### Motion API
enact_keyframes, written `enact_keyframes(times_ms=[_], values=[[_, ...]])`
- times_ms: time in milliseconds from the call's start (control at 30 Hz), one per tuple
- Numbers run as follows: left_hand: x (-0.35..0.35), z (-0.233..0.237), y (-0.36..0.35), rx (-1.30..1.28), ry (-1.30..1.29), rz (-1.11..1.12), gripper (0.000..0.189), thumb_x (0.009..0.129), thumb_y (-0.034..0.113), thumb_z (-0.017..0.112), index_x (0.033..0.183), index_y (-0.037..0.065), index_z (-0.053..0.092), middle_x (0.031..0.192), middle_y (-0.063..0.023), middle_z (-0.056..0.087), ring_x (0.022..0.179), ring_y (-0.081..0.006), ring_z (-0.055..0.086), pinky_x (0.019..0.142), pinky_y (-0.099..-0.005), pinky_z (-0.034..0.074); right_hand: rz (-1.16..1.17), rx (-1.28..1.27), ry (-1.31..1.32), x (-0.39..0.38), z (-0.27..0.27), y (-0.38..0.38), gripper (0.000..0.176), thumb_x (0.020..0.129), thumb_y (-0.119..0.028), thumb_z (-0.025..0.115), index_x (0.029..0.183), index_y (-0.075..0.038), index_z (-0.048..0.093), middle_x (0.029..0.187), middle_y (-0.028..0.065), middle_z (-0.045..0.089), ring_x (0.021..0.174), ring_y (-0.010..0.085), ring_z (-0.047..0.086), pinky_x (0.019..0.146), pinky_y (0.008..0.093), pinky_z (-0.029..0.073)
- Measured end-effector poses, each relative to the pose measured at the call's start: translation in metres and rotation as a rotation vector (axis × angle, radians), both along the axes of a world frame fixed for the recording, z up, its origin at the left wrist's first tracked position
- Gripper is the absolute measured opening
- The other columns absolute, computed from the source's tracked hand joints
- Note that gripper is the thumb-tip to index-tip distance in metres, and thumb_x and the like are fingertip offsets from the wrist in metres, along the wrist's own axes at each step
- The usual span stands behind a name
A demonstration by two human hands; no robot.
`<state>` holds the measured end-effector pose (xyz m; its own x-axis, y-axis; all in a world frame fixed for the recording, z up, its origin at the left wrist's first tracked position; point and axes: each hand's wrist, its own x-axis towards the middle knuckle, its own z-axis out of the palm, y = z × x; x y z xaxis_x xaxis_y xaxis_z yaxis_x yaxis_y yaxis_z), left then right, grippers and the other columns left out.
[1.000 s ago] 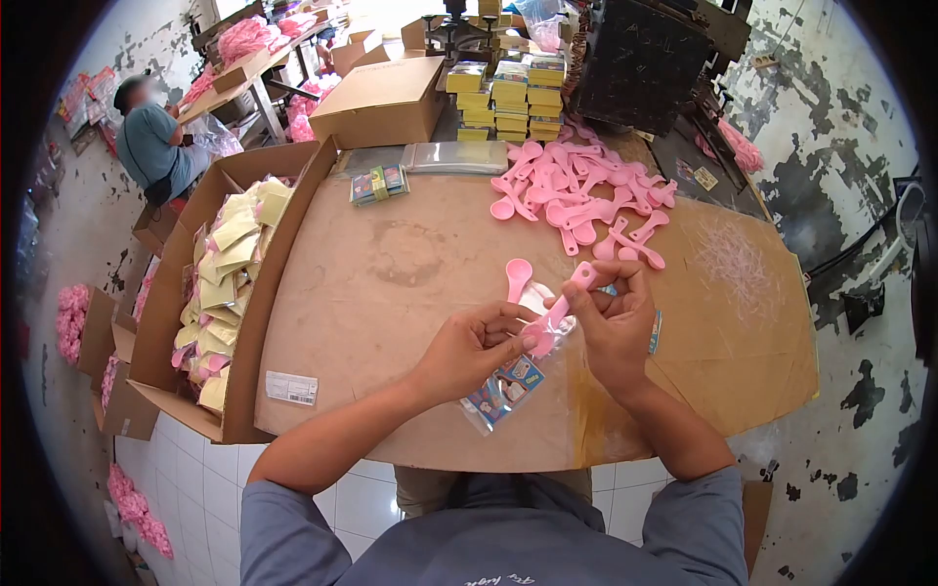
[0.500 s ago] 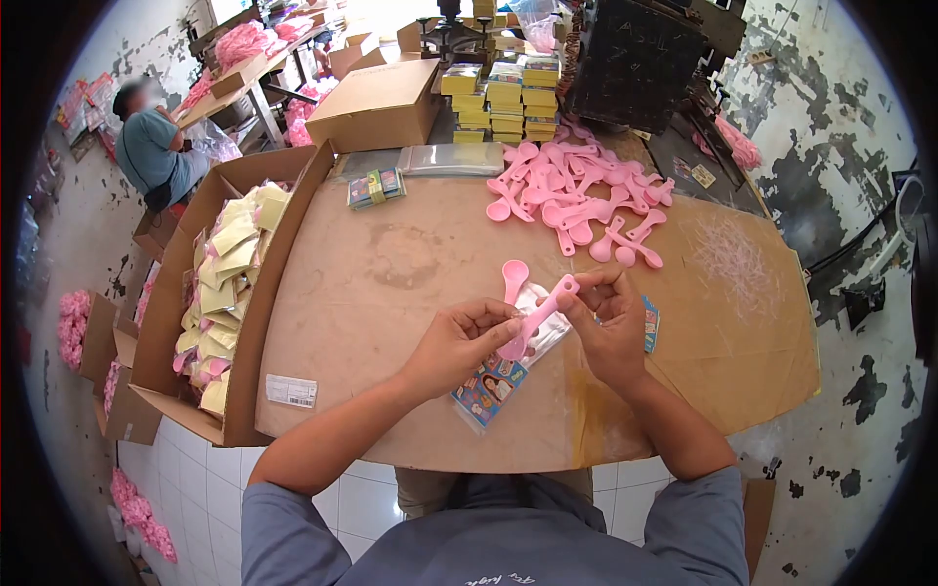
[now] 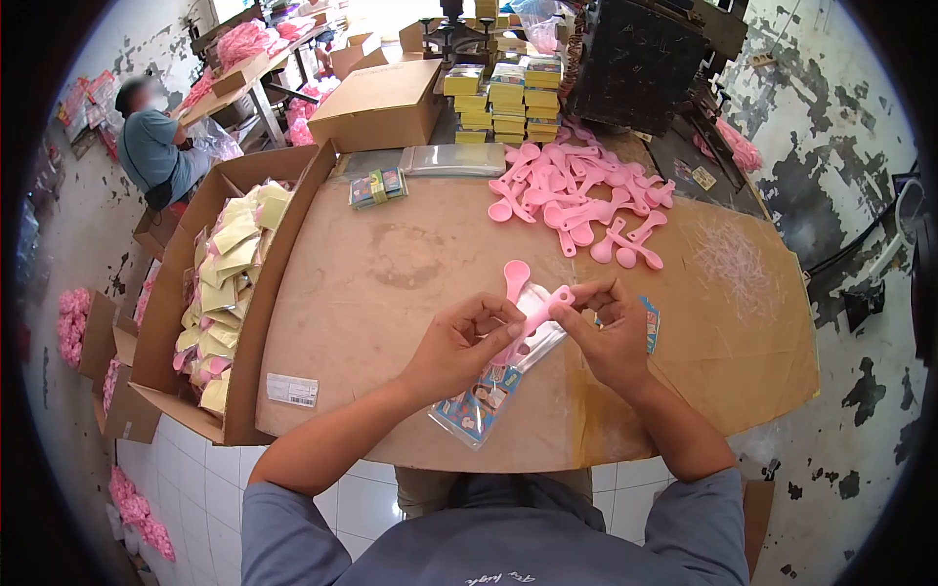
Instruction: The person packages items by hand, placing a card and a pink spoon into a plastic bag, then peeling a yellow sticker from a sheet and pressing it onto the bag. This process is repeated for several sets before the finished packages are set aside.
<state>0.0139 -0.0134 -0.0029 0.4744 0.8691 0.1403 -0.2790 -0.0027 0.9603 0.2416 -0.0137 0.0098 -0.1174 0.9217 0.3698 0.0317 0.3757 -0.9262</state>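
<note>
My right hand (image 3: 614, 337) pinches the holed handle end of a pink measuring spoon (image 3: 539, 317), which slants down to the left. Thumb and fingers of my left hand (image 3: 459, 342) are closed at the mouth of a clear plastic bag (image 3: 476, 441) with a blue printed card (image 3: 477, 405) in it. The spoon's bowl end sits at this mouth, partly behind my left fingers. Just beyond my hands lies a second pink spoon (image 3: 517, 276), beside a stack of clear bags (image 3: 549, 342) partly covered by my hands. Another blue card (image 3: 651, 324) shows behind my right hand.
A pile of pink spoons (image 3: 576, 190) lies at the table's back. An open carton (image 3: 249, 386) of filled packets stands left. Banded cards (image 3: 377, 188), clear sleeves (image 3: 452, 160), stacked yellow-edged cards (image 3: 508, 98) and a closed box (image 3: 376, 103) are behind. A seated person (image 3: 156, 146) is far left.
The spoon has moved down and left, its bowl now at the bag's mouth between my left fingers. The bag with the card has shifted left and down.
</note>
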Motion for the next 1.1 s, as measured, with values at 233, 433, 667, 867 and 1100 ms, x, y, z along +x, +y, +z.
enact_keyframes(times_ms=[233, 433, 667, 867, 1100], values=[[0.004, 0.005, -0.002, 0.251, 0.313, 0.189, 0.021, 0.1, 0.007, 0.065, 0.12, 0.004, 0.062, 0.113, -0.0047, 0.068, 0.092, -0.0126, 0.068, 0.08, -0.0298, 0.055, -0.018, -0.042, 0.049, 0.0, 0.0, 0.002, 0.022, 0.092, -0.005, 0.078, 0.104, -0.001, 0.06, 0.096, 0.0092, 0.074, 0.086, 0.0108, 0.068, 0.079, 0.0258, 0.053], [-0.003, 0.009, 0.002, 0.682, 0.493, 0.238, 0.025, 0.093, 0.003, 0.068, 0.118, 0.006, 0.071, 0.115, -0.0112, 0.067, 0.097, -0.0194, 0.068, 0.075, -0.0321, 0.057, -0.097, -0.03, -0.011, -0.003, 0.0, 0.003, 0.021, 0.091, -0.006, 0.079, 0.1, -0.001, 0.061, 0.094, 0.0101, 0.075, 0.084, 0.0108, 0.069, 0.076, 0.0257, 0.054], [-0.001, 0.015, -0.002, 0.83, 0.568, 0.178, 0.025, 0.09, 0.005, 0.073, 0.114, 0.009, 0.073, 0.116, -0.0111, 0.066, 0.092, -0.0241, 0.073, 0.076, -0.0334, 0.06, -0.169, 0.034, -0.099, -0.004, 0.004, -0.002, 0.021, 0.091, -0.007, 0.079, 0.097, -0.002, 0.06, 0.088, 0.0097, 0.075, 0.08, 0.0104, 0.069, 0.073, 0.0258, 0.054], [-0.003, 0.01, -0.003, 0.887, 0.684, 0.156, 0.019, 0.091, 0.01, 0.074, 0.109, 0.01, 0.072, 0.118, -0.0102, 0.064, 0.09, -0.0248, 0.075, 0.072, -0.0358, 0.06, -0.144, 0.094, -0.09, -0.012, 0.009, -0.006, 0.02, 0.092, -0.005, 0.077, 0.106, 0.0, 0.063, 0.088, 0.0095, 0.075, 0.082, 0.01, 0.071, 0.073, 0.0252, 0.055], [0.004, 0.006, -0.005, 0.775, 0.469, 0.205, 0.006, 0.096, 0.008, 0.068, 0.102, 0.009, 0.068, 0.127, -0.0128, 0.059, 0.103, -0.0271, 0.072, 0.08, -0.0399, 0.059, -0.14, 0.099, -0.064, -0.013, 0.003, -0.009, 0.029, 0.092, -0.003, 0.076, 0.12, 0.001, 0.068, 0.095, 0.0082, 0.071, 0.083, 0.0107, 0.072, 0.07, 0.0253, 0.056]])
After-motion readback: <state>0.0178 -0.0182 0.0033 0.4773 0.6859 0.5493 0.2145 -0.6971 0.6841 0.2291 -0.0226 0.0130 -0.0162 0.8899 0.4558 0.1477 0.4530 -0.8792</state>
